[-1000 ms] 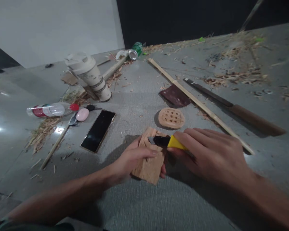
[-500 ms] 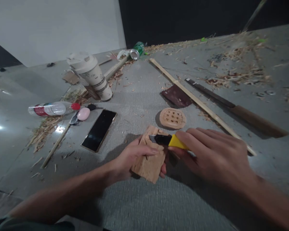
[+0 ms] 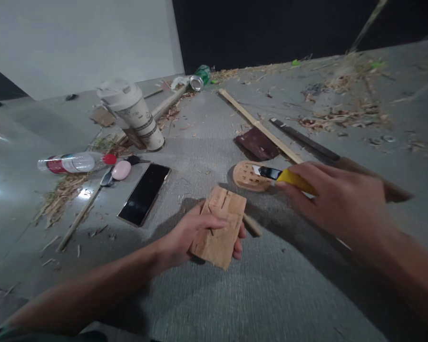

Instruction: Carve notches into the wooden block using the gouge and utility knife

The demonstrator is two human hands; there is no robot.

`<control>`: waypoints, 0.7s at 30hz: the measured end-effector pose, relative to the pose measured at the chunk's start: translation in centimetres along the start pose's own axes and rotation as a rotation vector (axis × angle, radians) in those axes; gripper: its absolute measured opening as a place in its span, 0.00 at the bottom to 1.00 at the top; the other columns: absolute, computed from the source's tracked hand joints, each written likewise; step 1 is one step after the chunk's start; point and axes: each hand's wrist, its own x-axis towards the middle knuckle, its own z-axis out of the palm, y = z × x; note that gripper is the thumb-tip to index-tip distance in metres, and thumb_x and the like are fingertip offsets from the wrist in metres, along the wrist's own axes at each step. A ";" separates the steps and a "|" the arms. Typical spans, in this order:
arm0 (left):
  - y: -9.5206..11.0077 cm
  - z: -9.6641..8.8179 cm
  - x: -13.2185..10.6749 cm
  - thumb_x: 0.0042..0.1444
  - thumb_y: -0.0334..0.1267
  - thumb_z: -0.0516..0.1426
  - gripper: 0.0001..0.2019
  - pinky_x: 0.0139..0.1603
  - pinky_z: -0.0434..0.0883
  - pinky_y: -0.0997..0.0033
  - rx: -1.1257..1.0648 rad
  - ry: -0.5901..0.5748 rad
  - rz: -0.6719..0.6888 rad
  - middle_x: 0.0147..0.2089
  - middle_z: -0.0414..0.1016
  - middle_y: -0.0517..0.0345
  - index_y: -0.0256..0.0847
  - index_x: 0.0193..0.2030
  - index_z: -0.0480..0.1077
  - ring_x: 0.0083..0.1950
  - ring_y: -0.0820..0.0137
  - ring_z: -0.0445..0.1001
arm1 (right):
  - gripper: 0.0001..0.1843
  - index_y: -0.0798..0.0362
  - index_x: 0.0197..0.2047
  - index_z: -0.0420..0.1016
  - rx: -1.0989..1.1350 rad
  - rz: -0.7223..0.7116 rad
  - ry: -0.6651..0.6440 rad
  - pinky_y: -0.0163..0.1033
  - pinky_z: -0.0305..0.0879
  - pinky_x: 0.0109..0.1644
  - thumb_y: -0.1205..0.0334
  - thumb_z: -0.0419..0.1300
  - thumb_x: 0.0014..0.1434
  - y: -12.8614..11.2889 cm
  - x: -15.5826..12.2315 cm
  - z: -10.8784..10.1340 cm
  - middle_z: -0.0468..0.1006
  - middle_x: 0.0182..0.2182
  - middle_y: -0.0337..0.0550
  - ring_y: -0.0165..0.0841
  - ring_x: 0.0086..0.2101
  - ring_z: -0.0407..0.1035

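Note:
My left hand (image 3: 199, 229) is closed around a flat block of wood (image 3: 219, 237), thumb on top and fingertips curled past its right edge. Cut grooves mark the block's upper part. My right hand (image 3: 337, 204) grips a yellow utility knife (image 3: 295, 181) with its blade out, pointing left. From this view the blade lies over a rounded wooden piece (image 3: 245, 179) with rows of small square holes; whether it touches cannot be told. A short wooden stick (image 3: 252, 226) shows just right of the block.
A phone (image 3: 144, 194), pink oval object (image 3: 121, 170), plastic bottle (image 3: 74, 163) and lidded cup (image 3: 137, 116) are on the left. Ahead lie a green can (image 3: 200, 78), long stick (image 3: 248, 114) and dark red piece (image 3: 258, 142). A long wooden-handled blade (image 3: 306, 142) lies right, among shavings.
My right hand has lifted the knife off the block and moved it right and away, over the holed wooden piece. My left hand still holds the block in nearly the same place.

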 end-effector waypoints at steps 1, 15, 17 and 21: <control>0.0 -0.1 0.0 0.59 0.38 0.68 0.19 0.41 0.84 0.64 0.007 -0.017 -0.004 0.44 0.83 0.45 0.30 0.54 0.77 0.38 0.63 0.85 | 0.21 0.49 0.42 0.78 -0.002 0.030 -0.044 0.43 0.49 0.28 0.44 0.54 0.78 0.4 -0.1 0.4 0.86 0.36 0.46 0.38 0.27 0.72; 0.0 0.6 -0.5 0.58 0.44 0.73 0.29 0.42 0.79 0.65 0.248 -0.103 -0.111 0.45 0.82 0.54 0.43 0.59 0.65 0.38 0.67 0.83 | 0.15 0.46 0.43 0.77 0.145 -0.004 -0.237 0.44 0.50 0.31 0.47 0.58 0.76 -0.1 -0.6 1.8 0.83 0.38 0.45 0.41 0.34 0.74; 0.0 0.7 -0.6 0.59 0.44 0.73 0.29 0.45 0.79 0.65 0.312 -0.107 -0.130 0.47 0.82 0.54 0.44 0.59 0.65 0.40 0.68 0.83 | 0.15 0.46 0.41 0.76 0.127 0.003 -0.234 0.45 0.50 0.32 0.47 0.58 0.76 -0.1 -0.6 1.9 0.82 0.38 0.45 0.42 0.34 0.74; 0.1 1.1 -0.7 0.61 0.44 0.70 0.25 0.48 0.78 0.63 0.473 -0.115 -0.144 0.49 0.82 0.52 0.43 0.59 0.67 0.45 0.65 0.84 | 0.14 0.46 0.43 0.75 0.109 0.014 -0.229 0.45 0.50 0.31 0.46 0.61 0.74 -0.2 -0.6 2.1 0.83 0.39 0.45 0.42 0.33 0.74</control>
